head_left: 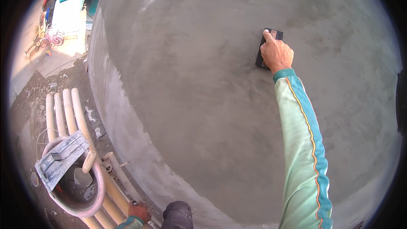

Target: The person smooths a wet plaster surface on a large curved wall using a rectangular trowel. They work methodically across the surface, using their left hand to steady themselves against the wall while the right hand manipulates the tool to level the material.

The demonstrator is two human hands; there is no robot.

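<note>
My right hand (277, 53) is closed round the handle of a dark rectangular plastering float (259, 55), its arm stretched out and the thumb lying along the top. The float's face is against a grey plastered wall (203, 89), which looks damp, with smeared darker and lighter patches. Low in the view, beside my knee (178, 215), my left hand (140, 212) has its fingers curled in. What it grips, if anything, is too small and shadowed to tell.
A pinkish bucket (101, 186) with some grey mortar stands at the lower left. Across its rim rests a mortar-stained metal trowel (63, 159) with a wooden handle. Several long cream pipes (76, 101) run under it. Farther off are a pink bicycle (53, 39) and a sunlit building.
</note>
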